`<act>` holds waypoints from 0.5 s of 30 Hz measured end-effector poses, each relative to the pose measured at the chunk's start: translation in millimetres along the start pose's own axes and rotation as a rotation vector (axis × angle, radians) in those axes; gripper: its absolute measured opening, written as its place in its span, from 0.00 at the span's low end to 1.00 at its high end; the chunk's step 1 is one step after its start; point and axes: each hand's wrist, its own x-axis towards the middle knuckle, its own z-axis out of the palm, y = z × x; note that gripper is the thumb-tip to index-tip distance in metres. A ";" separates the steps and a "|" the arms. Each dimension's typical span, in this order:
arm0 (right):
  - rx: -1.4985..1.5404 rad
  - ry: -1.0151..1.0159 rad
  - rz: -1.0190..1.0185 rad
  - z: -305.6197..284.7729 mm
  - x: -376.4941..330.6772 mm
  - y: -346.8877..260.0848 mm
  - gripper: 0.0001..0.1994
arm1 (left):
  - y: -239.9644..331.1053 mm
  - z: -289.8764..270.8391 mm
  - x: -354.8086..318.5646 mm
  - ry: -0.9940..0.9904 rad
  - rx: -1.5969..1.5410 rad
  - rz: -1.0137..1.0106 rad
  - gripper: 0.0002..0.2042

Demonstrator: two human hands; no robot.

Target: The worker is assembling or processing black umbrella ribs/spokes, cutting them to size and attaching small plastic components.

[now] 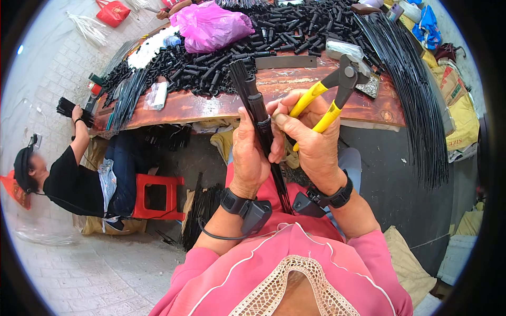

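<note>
Upright over my lap stands a folded bundle of thin black ribs around a black ringed tube [256,108], much like an umbrella frame. My left hand [247,152] is closed round its middle, and the lower ends run down between my forearms. A pair of yellow-handled end-cutting pliers [308,100] rests in my right hand [313,142], its dark jaws pointing up and away from the bundle. The right thumb and forefinger pinch together right beside the tube's collar. Whatever lies between those fingertips is too small to make out.
Ahead is a wooden table [363,108] heaped with black plastic tubes [295,39]. A flat metal bar [286,62], a tray of small pins [370,86] and a pink bag [213,26] lie there. Long black rods [416,105] overhang its right end. A co-worker [79,176] sits left.
</note>
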 end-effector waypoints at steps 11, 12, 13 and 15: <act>-0.101 -0.030 -0.077 -5.3 -1.6 0.8 0.08 | 0.8 13.1 0.9 0.047 -0.039 0.011 0.33; -0.083 -0.033 -0.067 -5.0 -1.9 1.4 0.08 | 1.8 13.9 0.2 0.068 -0.029 0.010 0.34; -0.082 -0.034 -0.066 -4.4 -2.1 1.9 0.08 | 2.3 14.1 -0.3 0.070 -0.029 0.011 0.34; -0.081 -0.041 -0.068 -3.6 -2.4 2.3 0.08 | 2.7 13.9 -0.8 0.085 -0.021 0.013 0.34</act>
